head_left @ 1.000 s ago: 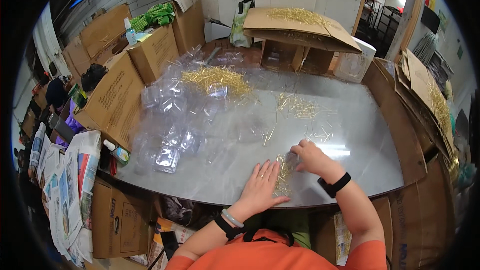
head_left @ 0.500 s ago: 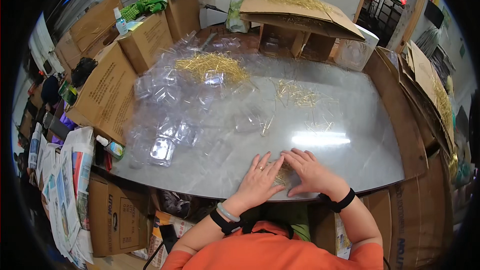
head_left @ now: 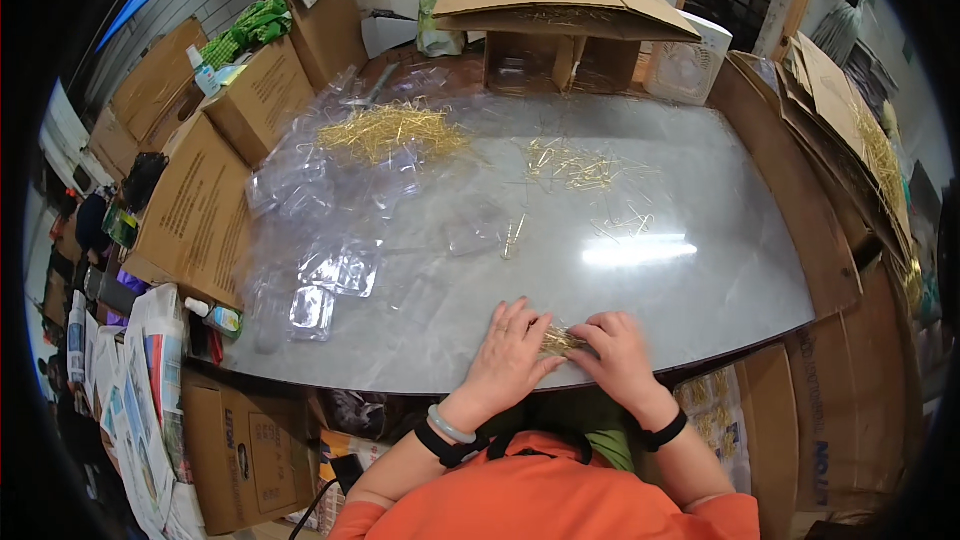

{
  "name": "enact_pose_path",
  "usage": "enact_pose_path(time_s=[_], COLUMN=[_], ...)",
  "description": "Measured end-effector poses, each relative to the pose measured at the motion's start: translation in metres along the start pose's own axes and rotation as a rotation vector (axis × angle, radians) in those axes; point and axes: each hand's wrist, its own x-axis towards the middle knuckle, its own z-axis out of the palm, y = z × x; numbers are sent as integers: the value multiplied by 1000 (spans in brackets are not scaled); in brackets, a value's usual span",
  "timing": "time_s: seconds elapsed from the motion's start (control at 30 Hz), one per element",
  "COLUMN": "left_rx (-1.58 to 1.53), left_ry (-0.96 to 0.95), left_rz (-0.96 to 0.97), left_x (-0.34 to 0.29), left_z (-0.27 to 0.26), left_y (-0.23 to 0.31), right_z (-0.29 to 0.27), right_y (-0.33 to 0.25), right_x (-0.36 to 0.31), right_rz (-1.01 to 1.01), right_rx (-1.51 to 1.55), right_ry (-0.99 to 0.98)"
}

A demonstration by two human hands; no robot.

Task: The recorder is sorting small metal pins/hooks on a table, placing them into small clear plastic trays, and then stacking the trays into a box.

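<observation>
surface [head_left: 700, 170]: grey, glossy
cartons [head_left: 195, 210]: around it
wires [head_left: 557, 340]: thin, gold, bunched
left hand [head_left: 503, 355], right hand [head_left: 617, 358]: fingers [head_left: 512, 320] clamped on wires

My left fingers [head_left: 513, 322] and right fingers [head_left: 598, 332] hide parts of the gold wires [head_left: 556, 341] between them, so I can't count them. Single pieces in the gold pile [head_left: 390, 130] are too tangled to tell apart, as are the clear plastic cases [head_left: 312, 310]. Cardboard [head_left: 560, 0] covers part of the white fan [head_left: 688, 72]; the lower edge cuts off my orange shirt [head_left: 520, 500].
</observation>
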Motion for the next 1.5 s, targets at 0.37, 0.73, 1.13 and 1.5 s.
enact_pose_path(time_s=[0.37,0.73,1.13,1.5], left_rx=[-151,-52,-11,19], left_ry=[-31,-79,-15,5], left_rz=[-103,-72,-79,-17], left_x=[-22,-22,-15,-15], left_z=[-30,-41,-6,-12], left_y=[-19,-35,-5,-3], right_z=[-1,27,27,9], right_y=[-16,-8,-49,-14], right_x=[3,20,5,18], right_rz=[45,-120,181,172], right_rx=[146,276,410,61], right_ry=[12,-176,-25,-55])
